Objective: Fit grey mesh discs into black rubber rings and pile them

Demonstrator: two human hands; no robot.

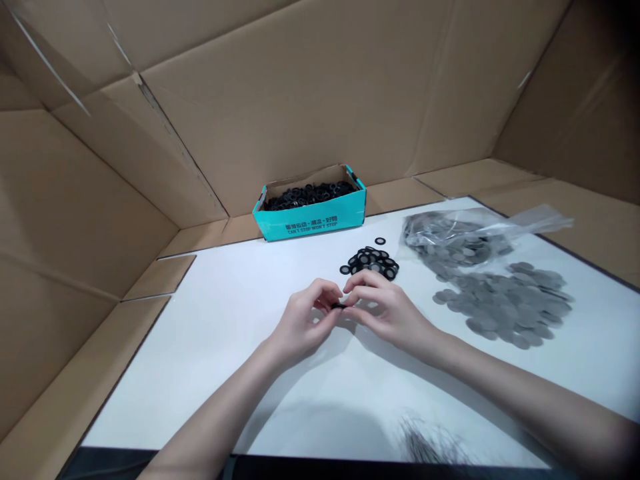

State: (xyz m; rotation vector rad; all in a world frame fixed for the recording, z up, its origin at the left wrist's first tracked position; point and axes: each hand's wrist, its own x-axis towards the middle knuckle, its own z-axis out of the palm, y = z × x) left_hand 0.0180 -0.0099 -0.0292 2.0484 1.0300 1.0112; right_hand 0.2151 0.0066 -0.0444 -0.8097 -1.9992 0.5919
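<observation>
Just above the white tabletop, my left hand (313,313) and my right hand (383,307) meet with fingertips closed on one small black ring (339,305). Fingers cover most of this ring, so I cannot tell whether a disc sits in it. Right behind my hands lies a pile of black rings (373,261), several with a grey centre. One ring (381,241) lies apart behind the pile. To the right of my right hand, many thin grey discs (515,303) are spread in a loose heap.
A turquoise cardboard box (313,222) full of black rings stands at the back of the white table (215,333). A clear plastic bag (455,237) with grey discs lies at the back right. Cardboard walls (300,100) enclose the table's back and sides.
</observation>
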